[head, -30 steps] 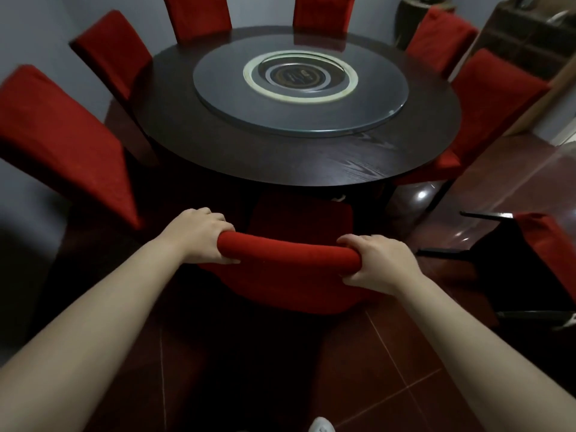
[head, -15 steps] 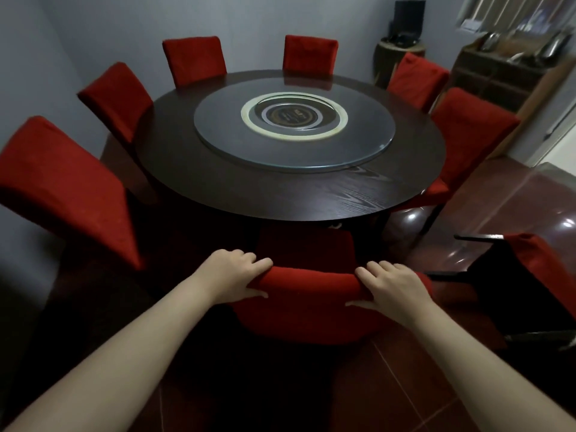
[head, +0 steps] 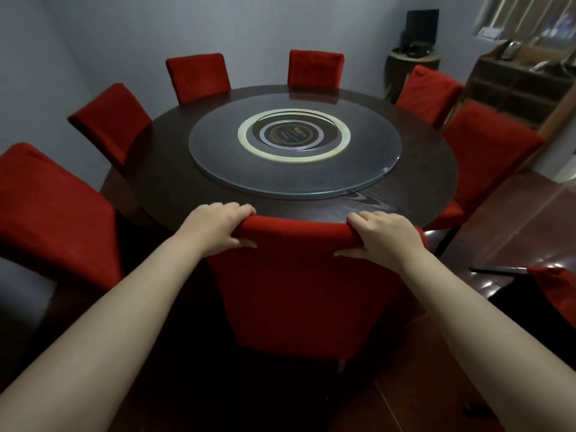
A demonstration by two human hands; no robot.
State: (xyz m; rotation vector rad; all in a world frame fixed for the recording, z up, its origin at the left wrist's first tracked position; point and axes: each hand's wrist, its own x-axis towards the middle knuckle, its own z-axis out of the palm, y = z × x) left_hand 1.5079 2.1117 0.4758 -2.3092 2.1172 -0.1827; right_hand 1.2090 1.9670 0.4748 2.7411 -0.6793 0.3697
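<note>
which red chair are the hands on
The nearest chair, in the middle foreground: the left hand and right hand grip its top edge. The other chairs round the table stand untouched.

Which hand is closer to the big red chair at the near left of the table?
Left. The left hand grips the middle chair's top corner on the side facing the near-left chair; the right hand grips the opposite corner, farther away.

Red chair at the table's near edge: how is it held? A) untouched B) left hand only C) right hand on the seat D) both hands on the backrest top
D: the left hand and the right hand each curl over the backrest top of the red chair.
</note>
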